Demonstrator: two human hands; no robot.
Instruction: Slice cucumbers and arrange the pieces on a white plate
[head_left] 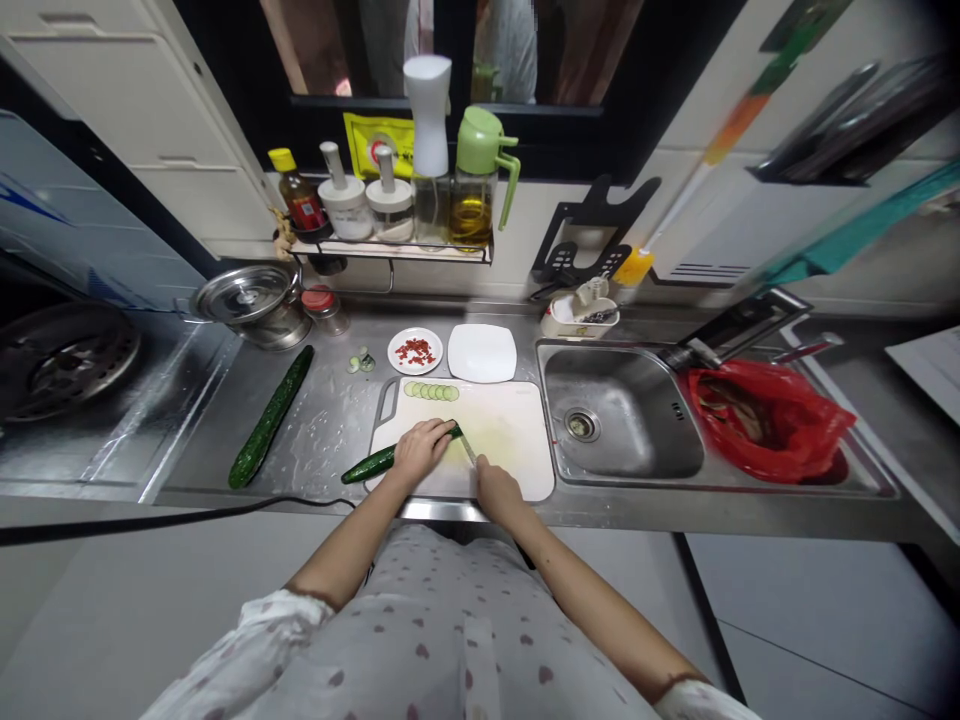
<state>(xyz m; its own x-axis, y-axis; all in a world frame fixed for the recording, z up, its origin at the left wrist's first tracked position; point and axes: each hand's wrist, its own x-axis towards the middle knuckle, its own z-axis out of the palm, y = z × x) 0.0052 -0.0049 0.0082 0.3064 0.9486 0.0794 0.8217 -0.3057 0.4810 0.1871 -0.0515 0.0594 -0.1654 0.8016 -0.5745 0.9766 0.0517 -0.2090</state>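
Note:
My left hand point(421, 449) is closed over a dark green cucumber point(369, 466) that lies slantwise on the white cutting board point(517, 420). In my right hand point(498, 490) is a knife point(468, 448), its blade against the cucumber's right end. Part of the cucumber is hidden under my left fingers, and the knife's handle is covered by my right hand. A row of several cucumber slices point(431, 391) lies at the board's upper left. Behind the board stand a small plate of chopped red pieces point(415, 351) and a white square plate point(482, 353).
A second cucumber point(271, 418) lies left of the board, near cucumber ends point(361, 360). The sink point(622, 420) is to the right, with a red plastic bag point(772, 420) beyond. A metal pot point(255, 305) and a condiment shelf point(390, 248) stand behind.

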